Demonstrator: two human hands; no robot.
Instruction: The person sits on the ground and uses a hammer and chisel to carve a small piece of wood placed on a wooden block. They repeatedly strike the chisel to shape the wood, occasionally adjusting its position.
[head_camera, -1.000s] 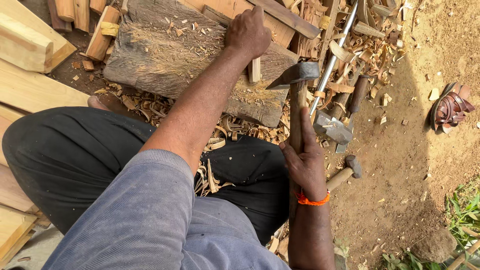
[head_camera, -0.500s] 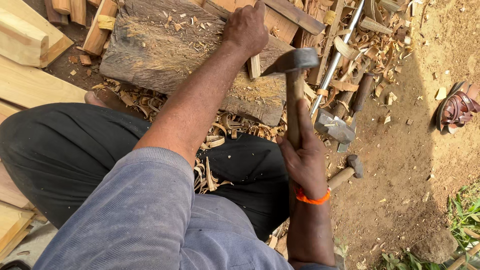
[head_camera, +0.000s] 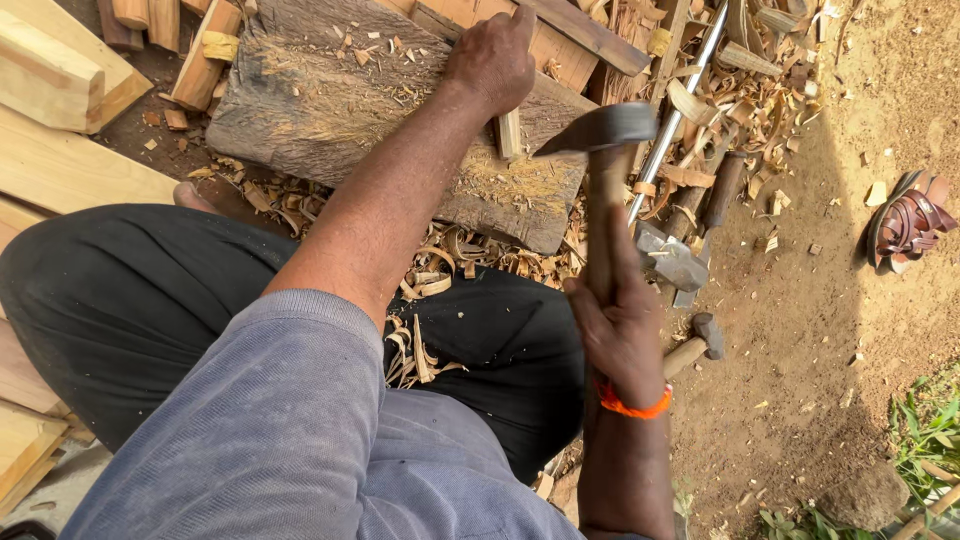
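My left hand reaches forward and grips a small upright piece of wood standing on a large worn chopping block. My right hand, with an orange band at the wrist, is shut on the wooden handle of a hatchet. Its dark metal head is raised just right of the small piece, above the block's near right corner. Wood chips and fibres cover the top of the block.
Pale planks lie at the left. Shavings, a metal rod, an axe head and a small hammer lie on the dirt to the right. A brown sandal sits at far right. My black-trousered legs fill the foreground.
The hatchet head has risen and shifted slightly away from the block, held higher in my right hand. My left hand stays on the small piece of wood.
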